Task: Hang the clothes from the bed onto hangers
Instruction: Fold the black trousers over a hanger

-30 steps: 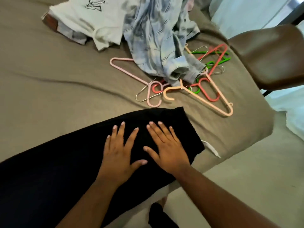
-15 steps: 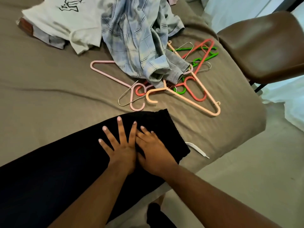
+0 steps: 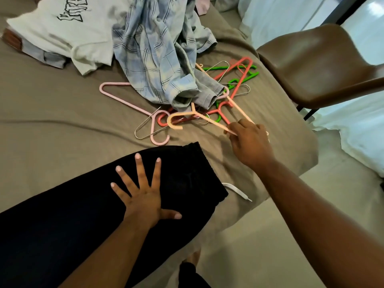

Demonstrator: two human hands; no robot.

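Observation:
A black garment [image 3: 72, 221] lies flat across the near edge of the bed. My left hand [image 3: 143, 194] rests on it with fingers spread straight. My right hand [image 3: 249, 142] has reached to the hanger pile and grips the lower corner of a peach plastic hanger [image 3: 187, 117], whose hook points left. Under and around it lie a pink hanger [image 3: 124, 102], red hangers [image 3: 241, 80], green hangers [image 3: 239, 80] and wire hangers [image 3: 145, 125]. A blue plaid shirt [image 3: 155, 55] is heaped over the pile's far side, and a white printed T-shirt [image 3: 62, 32] lies at the far left.
The bed has a taupe sheet [image 3: 52, 113]. A brown chair [image 3: 320, 67] stands close to the bed's right corner. A white drawstring tip [image 3: 239, 192] pokes out beside the black garment. Pale floor [image 3: 270, 235] lies below the bed edge, white curtain at right.
My right hand left the black garment and moved up-right to take hold of the peach hanger. My left hand stayed pressed on the garment, fingers spread wider.

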